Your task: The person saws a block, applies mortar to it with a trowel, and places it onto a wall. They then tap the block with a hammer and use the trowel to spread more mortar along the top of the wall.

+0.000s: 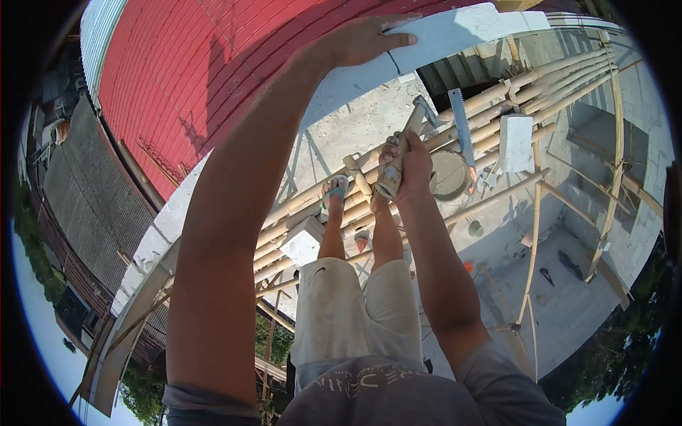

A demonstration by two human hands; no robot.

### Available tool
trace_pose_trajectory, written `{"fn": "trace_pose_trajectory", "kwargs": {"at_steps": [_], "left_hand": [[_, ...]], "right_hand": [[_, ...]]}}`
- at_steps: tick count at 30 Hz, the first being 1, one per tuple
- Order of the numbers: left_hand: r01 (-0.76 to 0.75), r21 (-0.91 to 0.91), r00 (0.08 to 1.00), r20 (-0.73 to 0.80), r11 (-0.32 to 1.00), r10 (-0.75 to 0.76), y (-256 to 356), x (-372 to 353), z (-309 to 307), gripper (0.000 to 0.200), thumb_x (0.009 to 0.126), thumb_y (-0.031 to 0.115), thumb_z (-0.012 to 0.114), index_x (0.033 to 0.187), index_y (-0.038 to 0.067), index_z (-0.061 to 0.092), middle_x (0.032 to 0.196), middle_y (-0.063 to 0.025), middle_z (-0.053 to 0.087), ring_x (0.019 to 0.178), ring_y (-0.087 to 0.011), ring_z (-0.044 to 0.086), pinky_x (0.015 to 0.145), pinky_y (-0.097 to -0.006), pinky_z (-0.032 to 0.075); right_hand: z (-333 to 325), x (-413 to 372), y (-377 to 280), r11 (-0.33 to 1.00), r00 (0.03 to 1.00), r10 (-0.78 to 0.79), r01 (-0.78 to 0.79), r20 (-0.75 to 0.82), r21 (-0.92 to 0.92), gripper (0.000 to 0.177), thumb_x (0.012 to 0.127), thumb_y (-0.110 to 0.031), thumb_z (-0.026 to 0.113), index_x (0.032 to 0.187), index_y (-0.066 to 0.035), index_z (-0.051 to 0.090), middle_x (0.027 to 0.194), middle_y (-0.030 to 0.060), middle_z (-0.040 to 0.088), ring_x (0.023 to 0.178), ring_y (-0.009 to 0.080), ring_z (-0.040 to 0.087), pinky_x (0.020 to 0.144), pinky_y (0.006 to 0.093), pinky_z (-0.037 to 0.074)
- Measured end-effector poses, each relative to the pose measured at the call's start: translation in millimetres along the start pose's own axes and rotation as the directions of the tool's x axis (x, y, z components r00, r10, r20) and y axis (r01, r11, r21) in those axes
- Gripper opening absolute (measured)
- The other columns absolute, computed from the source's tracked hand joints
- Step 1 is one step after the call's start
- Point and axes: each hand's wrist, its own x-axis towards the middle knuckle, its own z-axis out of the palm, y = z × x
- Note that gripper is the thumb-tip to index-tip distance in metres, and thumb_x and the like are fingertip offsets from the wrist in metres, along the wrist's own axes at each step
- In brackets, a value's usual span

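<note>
My left hand (369, 42) lies flat on top of a pale block wall (462, 30), with its fingers stretched out and nothing held. My right hand (413, 167) is wrapped around the thick handle of a hammer (410, 135). The hammer's metal head points up and away from me, beside the inner side of the wall. Close to the right hand, a round bucket of grey mortar (449, 175) rests on the bamboo poles. A hand saw (462, 128) leans beyond it, its toothed blade pointing away.
I stand on a bamboo pole scaffold (547, 92) high above a concrete floor (490, 248). Loose white blocks sit on the poles, one at the right (515, 142) and one near my feet (304, 240). A red tiled roof (156, 78) lies beyond the wall.
</note>
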Motion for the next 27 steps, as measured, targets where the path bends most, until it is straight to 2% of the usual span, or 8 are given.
{"fn": "trace_pose_trajectory", "kwargs": {"at_steps": [7,9,12,19,20,21,24,27], "left_hand": [[-0.092,-0.115,0.996,-0.023,0.989,0.09,-22,15,12,0.077,0.096,0.066,0.055,0.157,0.022,0.041,0.152,-0.0136,0.052,0.138,-0.0314,0.05,0.116,-0.0417,0.039],[-0.242,-0.167,0.967,0.044,0.956,0.252,-27,14,4,0.049,0.1,0.025,0.058,0.146,0.008,0.053,0.144,-0.018,0.059,0.132,-0.0326,0.055,0.113,-0.0414,0.041],[-0.139,-0.092,0.988,0.055,0.986,0.144,-15,5,-4,0.048,0.101,0.024,0.057,0.145,0.007,0.053,0.143,-0.0191,0.059,0.132,-0.0303,0.055,0.113,-0.0401,0.041],[-0.237,-0.19,0.969,0.023,0.953,0.246,-21,2,-9,0.05,0.103,0.031,0.056,0.148,0.01,0.053,0.143,-0.0153,0.06,0.134,-0.0303,0.053,0.113,-0.0423,0.04],[0.073,-0.121,0.987,0.151,0.99,-0.054,-45,9,-12,0.053,0.103,0.038,0.055,0.149,0.012,0.053,0.148,-0.0153,0.055,0.139,-0.0284,0.047,0.116,-0.0427,0.036],[0.367,0.0,0.903,0.242,0.93,-0.356,-52,17,-10,0.056,0.103,0.045,0.054,0.149,0.014,0.052,0.154,-0.0154,0.049,0.145,-0.0265,0.041,0.119,-0.0431,0.033],[0.136,-0.089,0.988,0.083,0.987,-0.129,16,0,-9,0.071,0.099,0.058,0.054,0.157,0.018,0.042,0.148,-0.0152,0.054,0.134,-0.0264,0.053,0.113,-0.0383,0.039],[0.167,0.005,0.984,0.066,0.986,-0.167,18,1,-15,0.068,0.101,0.052,0.054,0.156,0.015,0.043,0.147,-0.0137,0.055,0.133,-0.0247,0.053,0.113,-0.0379,0.038]], "right_hand": [[25,33,4,0.977,0.998,0.069,-0.069,0.007,0.201,0.02,0.106,-0.022,0.04,0.094,-0.006,0.042,0.076,0.0051,0.048,0.063,0.0136,0.048,0.055,0.0274,0.047],[41,30,7,0.967,0.993,0.083,-0.102,0.087,0.235,0.015,0.105,-0.017,0.038,0.096,-0.006,0.041,0.077,0.0054,0.047,0.064,0.014,0.048,0.056,0.0277,0.049],[60,26,13,0.947,0.977,0.12,-0.166,0.176,0.274,0.022,0.109,-0.023,0.035,0.095,-0.006,0.04,0.074,0.0062,0.045,0.062,0.0166,0.047,0.055,0.0287,0.049],[69,9,29,0.942,0.995,0.036,-0.067,0.097,0.33,0.008,0.1,-0.015,0.043,0.099,-0.007,0.043,0.078,0.0058,0.046,0.063,0.0148,0.051,0.054,0.0313,0.048],[69,8,30,0.925,0.996,0.017,-0.049,0.088,0.378,0.008,0.1,-0.015,0.043,0.099,-0.007,0.043,0.078,0.0058,0.046,0.063,0.0148,0.051,0.054,0.0313,0.048],[71,6,33,0.91,0.998,0.045,-0.058,0.042,0.41,0.008,0.1,-0.016,0.043,0.099,-0.008,0.043,0.079,0.0059,0.047,0.063,0.0153,0.051,0.054,0.0321,0.048],[78,17,49,0.843,0.988,0.145,-0.148,0.045,0.518,0.016,0.101,-0.025,0.047,0.103,-0.009,0.041,0.082,0.0064,0.047,0.061,0.0168,0.05,0.053,0.0346,0.047],[85,9,53,0.872,0.986,0.153,-0.163,0.06,0.462,0.021,0.103,-0.025,0.048,0.095,-0.007,0.042,0.078,0.0065,0.046,0.058,0.0161,0.049,0.051,0.0336,0.048]]}}
